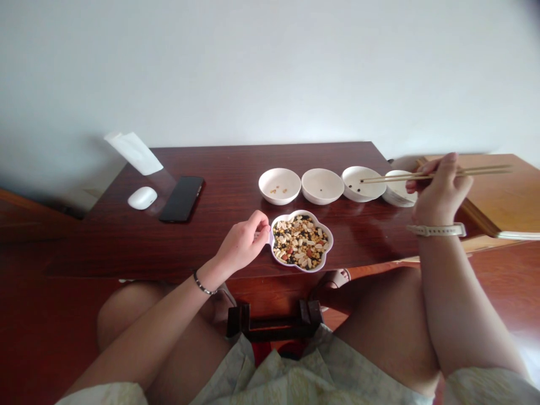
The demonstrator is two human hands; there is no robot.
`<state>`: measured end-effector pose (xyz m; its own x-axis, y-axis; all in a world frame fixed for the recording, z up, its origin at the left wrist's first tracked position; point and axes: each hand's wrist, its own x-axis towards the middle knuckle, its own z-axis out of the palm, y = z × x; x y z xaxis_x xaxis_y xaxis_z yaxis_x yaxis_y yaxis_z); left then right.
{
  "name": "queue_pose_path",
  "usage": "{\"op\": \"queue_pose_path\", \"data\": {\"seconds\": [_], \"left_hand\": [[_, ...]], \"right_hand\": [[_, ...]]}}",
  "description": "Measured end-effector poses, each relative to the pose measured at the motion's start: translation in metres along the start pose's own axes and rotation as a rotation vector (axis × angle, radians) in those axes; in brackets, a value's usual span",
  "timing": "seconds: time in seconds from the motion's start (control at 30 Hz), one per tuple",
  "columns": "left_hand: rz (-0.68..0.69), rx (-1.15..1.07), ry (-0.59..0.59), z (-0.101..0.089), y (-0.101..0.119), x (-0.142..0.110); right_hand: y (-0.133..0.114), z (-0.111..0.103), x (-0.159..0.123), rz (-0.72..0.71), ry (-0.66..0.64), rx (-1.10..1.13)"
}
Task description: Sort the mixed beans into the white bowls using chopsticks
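My left hand (243, 241) is closed on the short handle of a flower-shaped white dish (331, 242) at the table's front edge. Mixed beans, grains and peanuts (300, 242) fill the dish. Held in my right hand (441, 188) is a pair of wooden chopsticks (390, 178), their tips over the third white bowl (363, 194), where a few black beans lie. To its left, the first bowl (279, 197) contains several pale pieces, and the second bowl (323, 196) has one small bit in it. My right hand partly covers the fourth bowl (397, 194).
On the left of the dark red table (232, 163) lie a black phone (182, 198), a white mouse-shaped object (142, 198) and a white folded paper item (135, 153). A lighter wooden surface (502, 197) stands at the right. The wall rises behind the table.
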<state>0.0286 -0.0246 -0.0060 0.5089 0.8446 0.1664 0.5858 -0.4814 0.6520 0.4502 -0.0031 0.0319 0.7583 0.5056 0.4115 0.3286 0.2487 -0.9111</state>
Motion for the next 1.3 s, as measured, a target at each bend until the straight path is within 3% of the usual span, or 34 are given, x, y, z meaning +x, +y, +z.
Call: {"op": "queue_pose_path", "data": {"seconds": [0.23,0.67,0.9,1.07,1.3], "left_hand": [[0.005,0.007,0.001,0.000,-0.001,0.000],[0.009,-0.001,0.006,-0.001,0.001,0.000],[0.007,0.000,0.004,0.000,-0.001,0.000],[0.002,0.001,0.004,0.000,-0.001,0.000],[0.002,0.000,0.008,0.001,0.002,0.001]], "right_hand": [[0.009,-0.003,-0.008,-0.104,-0.138,-0.148],[0.002,0.002,-0.003,-0.035,0.024,-0.127],[0.000,0.008,-0.002,0.037,0.050,0.126],[0.000,0.013,-0.009,0.106,-0.097,0.384],[-0.006,0.023,-0.037,0.178,-0.557,0.392]]}}
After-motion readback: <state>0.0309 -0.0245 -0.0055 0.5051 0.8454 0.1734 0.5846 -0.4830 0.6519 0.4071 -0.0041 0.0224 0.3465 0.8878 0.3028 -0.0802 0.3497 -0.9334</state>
